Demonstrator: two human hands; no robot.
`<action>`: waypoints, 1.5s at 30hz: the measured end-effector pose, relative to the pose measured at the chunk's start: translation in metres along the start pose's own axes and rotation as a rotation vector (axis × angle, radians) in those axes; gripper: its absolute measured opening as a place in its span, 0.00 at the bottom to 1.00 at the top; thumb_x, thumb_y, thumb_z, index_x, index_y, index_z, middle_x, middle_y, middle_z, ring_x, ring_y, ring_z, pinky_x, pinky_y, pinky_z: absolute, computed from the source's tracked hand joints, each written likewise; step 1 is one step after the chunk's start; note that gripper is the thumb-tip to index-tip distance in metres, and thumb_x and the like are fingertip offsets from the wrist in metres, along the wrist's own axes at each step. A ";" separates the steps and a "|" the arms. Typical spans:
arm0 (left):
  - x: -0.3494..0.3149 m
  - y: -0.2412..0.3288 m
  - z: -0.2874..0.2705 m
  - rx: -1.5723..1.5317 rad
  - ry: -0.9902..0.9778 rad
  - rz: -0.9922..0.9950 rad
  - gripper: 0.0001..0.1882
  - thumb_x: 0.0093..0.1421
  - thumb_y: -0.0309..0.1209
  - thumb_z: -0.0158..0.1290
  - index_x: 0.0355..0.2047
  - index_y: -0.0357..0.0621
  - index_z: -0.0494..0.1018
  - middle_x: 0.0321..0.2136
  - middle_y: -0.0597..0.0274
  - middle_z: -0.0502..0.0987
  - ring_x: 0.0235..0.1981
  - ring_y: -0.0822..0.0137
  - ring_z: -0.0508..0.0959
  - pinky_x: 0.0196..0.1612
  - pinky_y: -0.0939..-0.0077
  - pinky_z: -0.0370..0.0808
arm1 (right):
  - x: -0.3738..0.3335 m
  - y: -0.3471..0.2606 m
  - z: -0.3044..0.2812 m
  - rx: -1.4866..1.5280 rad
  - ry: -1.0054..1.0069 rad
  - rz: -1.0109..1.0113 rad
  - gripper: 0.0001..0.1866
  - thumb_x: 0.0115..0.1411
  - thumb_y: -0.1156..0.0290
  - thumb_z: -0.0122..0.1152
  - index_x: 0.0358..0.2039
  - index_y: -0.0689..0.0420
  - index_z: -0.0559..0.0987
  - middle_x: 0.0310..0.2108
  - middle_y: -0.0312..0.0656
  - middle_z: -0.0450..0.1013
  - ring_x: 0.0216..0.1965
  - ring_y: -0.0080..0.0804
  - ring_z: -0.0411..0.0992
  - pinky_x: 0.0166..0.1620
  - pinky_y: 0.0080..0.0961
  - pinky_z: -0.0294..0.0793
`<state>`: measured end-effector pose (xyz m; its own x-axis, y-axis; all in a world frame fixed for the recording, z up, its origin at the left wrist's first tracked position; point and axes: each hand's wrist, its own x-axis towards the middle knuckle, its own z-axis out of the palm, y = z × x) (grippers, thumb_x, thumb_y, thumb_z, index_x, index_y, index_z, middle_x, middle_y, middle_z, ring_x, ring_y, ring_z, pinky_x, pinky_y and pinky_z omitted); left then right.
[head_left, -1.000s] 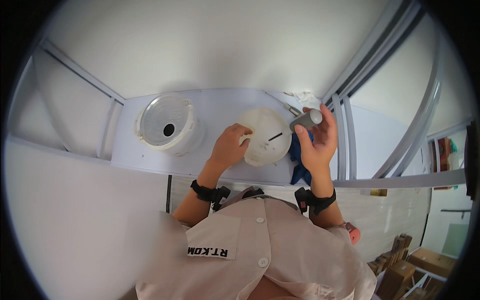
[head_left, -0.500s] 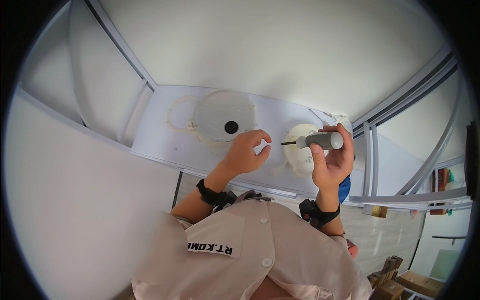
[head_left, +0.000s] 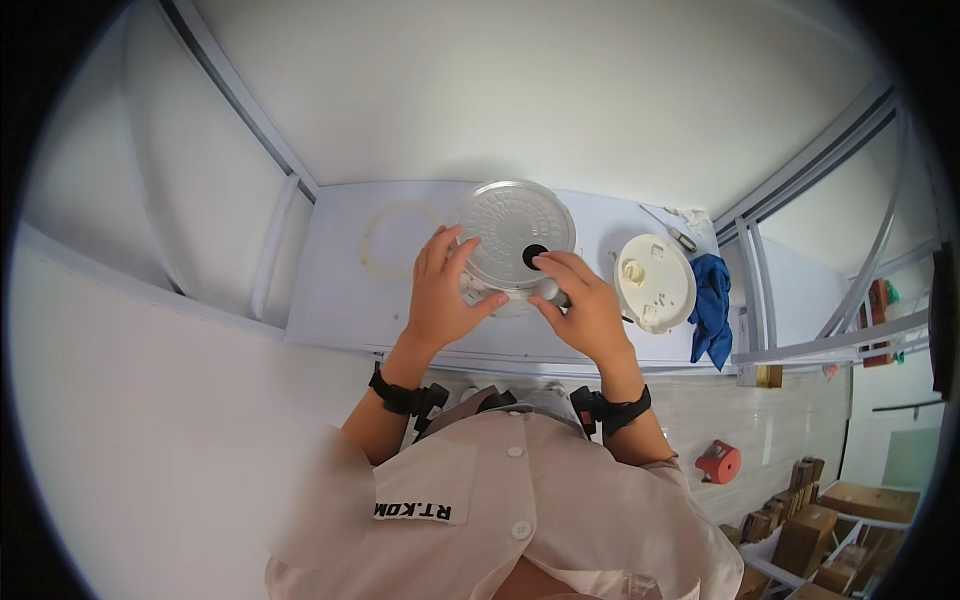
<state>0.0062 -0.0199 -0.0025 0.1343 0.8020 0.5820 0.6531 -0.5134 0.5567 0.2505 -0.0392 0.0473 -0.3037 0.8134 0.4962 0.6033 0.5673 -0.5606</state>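
Pinching grey cylindrical screwdriver handle (head_left: 553, 293) in right hand (head_left: 590, 312), with left hand (head_left: 440, 297) spread at round ribbed silver metal disc (head_left: 508, 222). Could drop handle through loose pinch.

In the middle of the frame, the silver-topped vessel (head_left: 510, 220) stands in the way; the left hand (head_left: 440, 300) and the right hand (head_left: 590, 310) occupy its lower side. A hand could pass left of it, above the flat ring (head_left: 367, 245). Toward the white disc (head_left: 668, 285), the passage is narrow. The wall (head_left: 560, 90) blocks the top.
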 end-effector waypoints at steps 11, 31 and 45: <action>0.002 -0.026 0.003 -0.015 -0.091 0.011 0.25 0.49 0.43 0.80 0.44 0.48 0.86 0.58 0.62 0.81 0.68 0.36 0.71 0.70 0.42 0.69 | -0.006 0.011 0.029 -0.110 -0.004 0.082 0.19 0.55 0.72 0.80 0.46 0.51 0.83 0.43 0.37 0.82 0.36 0.44 0.82 0.36 0.37 0.81; 0.038 0.029 -0.006 -0.402 -0.102 0.032 0.19 0.49 0.28 0.79 0.39 0.38 0.83 0.54 0.59 0.82 0.55 0.57 0.83 0.51 0.65 0.84 | -0.011 -0.006 -0.010 0.054 0.242 0.113 0.18 0.54 0.77 0.81 0.44 0.56 0.83 0.43 0.44 0.81 0.38 0.46 0.82 0.38 0.35 0.81; 0.041 0.096 0.147 -0.486 -0.362 0.131 0.16 0.52 0.31 0.77 0.40 0.41 0.88 0.51 0.60 0.82 0.53 0.57 0.83 0.56 0.61 0.82 | -0.109 0.069 -0.106 -0.109 0.275 0.401 0.18 0.54 0.76 0.81 0.44 0.57 0.83 0.41 0.45 0.81 0.39 0.50 0.82 0.40 0.37 0.81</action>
<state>0.1838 0.0083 -0.0118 0.4901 0.7317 0.4737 0.2108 -0.6268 0.7501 0.4032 -0.1019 0.0247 0.1648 0.8924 0.4201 0.7106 0.1880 -0.6780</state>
